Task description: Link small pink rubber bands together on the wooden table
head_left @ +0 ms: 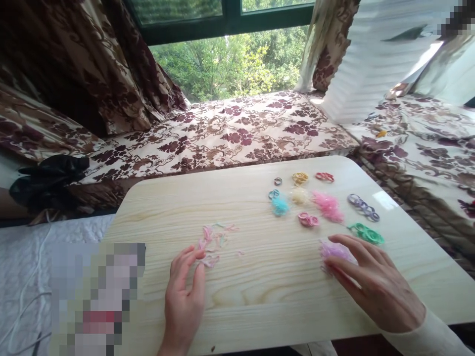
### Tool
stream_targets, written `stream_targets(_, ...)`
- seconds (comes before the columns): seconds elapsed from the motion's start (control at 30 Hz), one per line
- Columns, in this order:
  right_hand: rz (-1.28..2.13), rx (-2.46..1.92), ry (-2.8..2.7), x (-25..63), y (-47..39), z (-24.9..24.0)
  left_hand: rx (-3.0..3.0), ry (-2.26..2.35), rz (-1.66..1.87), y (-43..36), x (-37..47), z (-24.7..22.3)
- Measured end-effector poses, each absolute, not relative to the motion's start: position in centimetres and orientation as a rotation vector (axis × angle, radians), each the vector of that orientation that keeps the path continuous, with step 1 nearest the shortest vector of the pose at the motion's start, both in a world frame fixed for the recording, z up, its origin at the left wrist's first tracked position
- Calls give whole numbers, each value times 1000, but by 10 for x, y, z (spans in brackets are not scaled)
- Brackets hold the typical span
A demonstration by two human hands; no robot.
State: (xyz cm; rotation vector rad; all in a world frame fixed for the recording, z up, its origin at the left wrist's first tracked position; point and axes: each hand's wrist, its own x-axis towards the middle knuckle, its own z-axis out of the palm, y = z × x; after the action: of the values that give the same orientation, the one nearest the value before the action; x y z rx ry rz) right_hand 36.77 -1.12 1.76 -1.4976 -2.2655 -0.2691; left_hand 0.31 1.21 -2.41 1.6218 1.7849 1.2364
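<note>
My left hand rests at the left of the table, fingers loosely curved and thumb apart from the index finger. Its fingertips are beside a loose scatter of thin pink and pale green elastic bands. Over a lilac pile of small elastic bands reaches my right hand, fingers spread; its fingertips are at the pile and partly hide it. I see nothing held in either hand. Just beyond lie a pink pile, a blue pile and a cream pile of similar bands.
Hair ties lie in colour groups on the wooden table: green, purple, pink, red, yellow and blue. Behind stands a flowered window seat. A blurred-out object is at left.
</note>
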Motion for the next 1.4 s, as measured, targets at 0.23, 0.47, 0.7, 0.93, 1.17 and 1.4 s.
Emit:
stream_targets(0.23, 10, -1536, -1963, 371, -15, 36, 1633, 1784, 1241, 10, 0, -27)
stream_targets(0.47, 402, -1853, -1538, 385, -25, 35, 1670, 1810, 1248, 10, 2, -25)
stream_targets(0.7, 310, -2006, -1508, 406, 30, 53, 1773, 1791, 1240, 12, 0, -27)
stream_targets(0.93, 144, -1964, -1664, 418, 67, 46, 1823, 1772, 1259, 12, -2, -29)
stream_targets(1.17, 154, -1890, -1750, 390, -10, 66, 1798, 1748, 1276, 11, -1, -28)
stream_targets(1.4, 244, -1520, -1969, 302, -14, 44, 1757, 1718, 1294, 12, 4, -21)
